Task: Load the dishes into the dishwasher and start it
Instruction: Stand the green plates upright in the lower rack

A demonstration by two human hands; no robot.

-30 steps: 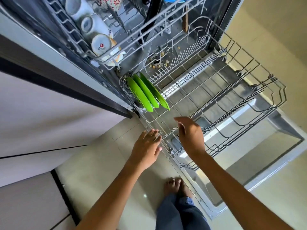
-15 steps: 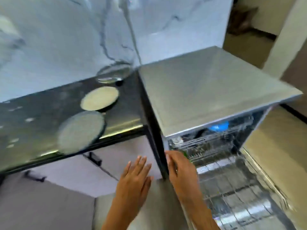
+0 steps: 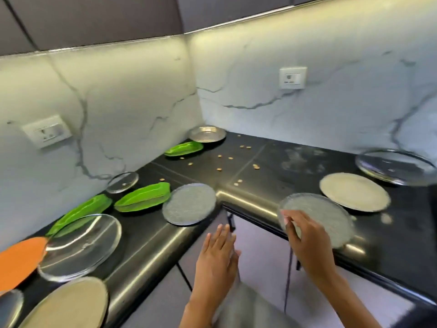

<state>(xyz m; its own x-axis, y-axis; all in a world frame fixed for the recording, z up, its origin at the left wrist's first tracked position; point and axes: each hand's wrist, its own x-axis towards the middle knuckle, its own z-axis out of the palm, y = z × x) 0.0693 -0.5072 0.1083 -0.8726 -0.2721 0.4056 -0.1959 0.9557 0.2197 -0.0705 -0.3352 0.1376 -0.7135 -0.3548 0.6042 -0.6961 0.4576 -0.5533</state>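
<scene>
Black polished stone forms an L-shaped countertop [image 3: 272, 166] against a white marble-veined backsplash [image 3: 132, 102], and dishes lie scattered along it. The right hand [image 3: 307, 240] reaches over the counter's front edge with its fingers curled at the near rim of a round textured glass plate [image 3: 319, 216]; whether they actually grip the rim cannot be told through the blur. The left hand [image 3: 218, 259] hovers below the counter edge with fingers straight and together, holding nothing.

Just beyond the textured plate lies a round cream plate [image 3: 353, 191], and farther right a large clear glass plate [image 3: 395, 166]. At the inner bend of the counter sits a second round textured glass plate [image 3: 189, 207], beside a green leaf-shaped plate [image 3: 144, 197]. Another green leaf-shaped dish [image 3: 81, 210] lies to its left, partly under a big clear glass dish [image 3: 80, 245]. A small clear glass lid [image 3: 122, 182] rests near the wall. In the far corner sit a third green leaf plate [image 3: 184, 148] and a round steel plate [image 3: 207, 134]. An orange plate [image 3: 19, 261] and a beige round plate [image 3: 71, 304] lie at the near left. Small crumbs [image 3: 236, 162] dot the counter.
</scene>
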